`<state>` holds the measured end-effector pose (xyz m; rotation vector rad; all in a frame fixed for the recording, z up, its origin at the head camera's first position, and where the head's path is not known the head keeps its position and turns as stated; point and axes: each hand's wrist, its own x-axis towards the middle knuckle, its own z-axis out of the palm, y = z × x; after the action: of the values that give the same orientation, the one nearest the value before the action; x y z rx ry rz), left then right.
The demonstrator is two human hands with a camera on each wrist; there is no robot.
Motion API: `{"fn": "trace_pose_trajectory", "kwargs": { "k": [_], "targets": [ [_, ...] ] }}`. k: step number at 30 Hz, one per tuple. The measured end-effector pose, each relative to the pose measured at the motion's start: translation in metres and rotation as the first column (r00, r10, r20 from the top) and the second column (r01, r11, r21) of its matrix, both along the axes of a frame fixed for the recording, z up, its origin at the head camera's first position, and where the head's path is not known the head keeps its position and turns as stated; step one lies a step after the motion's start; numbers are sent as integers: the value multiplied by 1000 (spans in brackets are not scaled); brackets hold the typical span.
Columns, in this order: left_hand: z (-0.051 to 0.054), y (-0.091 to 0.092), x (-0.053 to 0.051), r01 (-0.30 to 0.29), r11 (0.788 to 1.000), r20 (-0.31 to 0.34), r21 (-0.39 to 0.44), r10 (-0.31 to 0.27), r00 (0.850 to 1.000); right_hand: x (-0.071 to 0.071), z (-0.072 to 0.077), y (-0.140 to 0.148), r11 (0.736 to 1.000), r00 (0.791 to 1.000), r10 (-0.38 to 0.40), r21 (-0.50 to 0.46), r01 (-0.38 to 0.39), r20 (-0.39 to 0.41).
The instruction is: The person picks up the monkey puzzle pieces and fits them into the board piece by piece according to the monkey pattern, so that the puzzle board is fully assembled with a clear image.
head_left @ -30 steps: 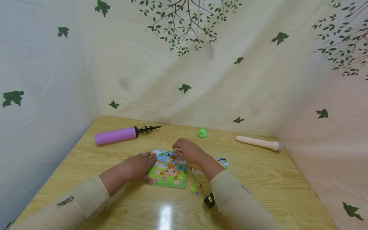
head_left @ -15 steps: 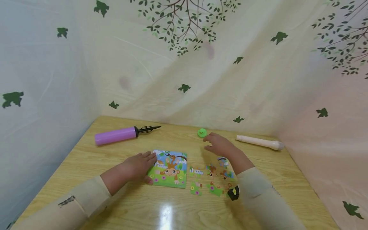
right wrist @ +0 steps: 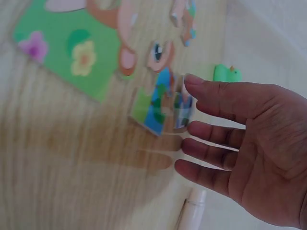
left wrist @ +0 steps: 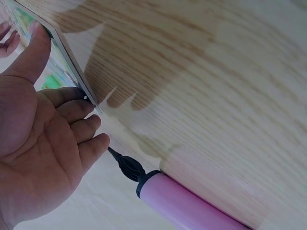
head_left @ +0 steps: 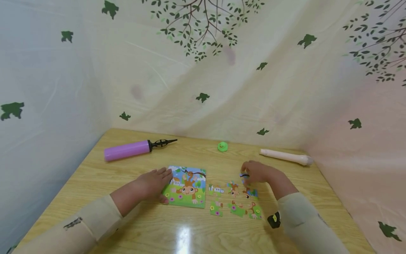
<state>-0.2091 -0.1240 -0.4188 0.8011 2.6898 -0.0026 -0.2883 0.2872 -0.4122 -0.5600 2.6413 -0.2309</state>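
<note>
While the light wood-grain table carries it all, the purple, black-tipped cylindrical pump sits near its far-left corner. Thin square blue-green monkey board: mid-table, left hand on its left edge, fingers spread. Flat multicoloured jigsaw pieces: off board's right edge. Right hand at the blue piece; can't tell if pinched.

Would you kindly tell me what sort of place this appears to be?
It looks like an indoor tabletop setup, perhaps a play or recording corner: a leaf-printed backdrop hangs behind a wood-grain table, which bears jigsaw puzzle pieces and a green toy duck.
</note>
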Motion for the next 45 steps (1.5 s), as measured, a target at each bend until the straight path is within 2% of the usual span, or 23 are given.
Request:
{"fn": "trace_pose_trajectory", "kwargs": {
  "k": [5, 10, 21, 29, 40, 45],
  "targets": [
    [-2, 0, -2, -4, 1000, 1, 2, 4, 1000, 1, -9, 5, 999, 999, 37, -38, -38, -38],
    [-2, -1, -1, -6, 1000, 6, 11, 6, 1000, 1, -11, 0, 995, 994, 77, -65, -81, -73],
    [-4, -2, -1, -10, 1000, 9, 6, 10, 1000, -1, -14, -14, 992, 977, 120, -5, -123, -177],
    [-2, -1, 0, 1, 1000, 7, 14, -1, 1000, -4, -11, -26, 994, 973, 104, 45, -97, -205],
    [0, -1, 0, 10, 1000, -8, 10, -10, 1000, -8, 0, -76, 976, 930, 209, 3, -218, -302],
    [0, -1, 0, 6, 1000, -7, 14, -6, 1000, -4, 2, -107, 968, 922, 246, 20, -251, -299]
  ]
}}
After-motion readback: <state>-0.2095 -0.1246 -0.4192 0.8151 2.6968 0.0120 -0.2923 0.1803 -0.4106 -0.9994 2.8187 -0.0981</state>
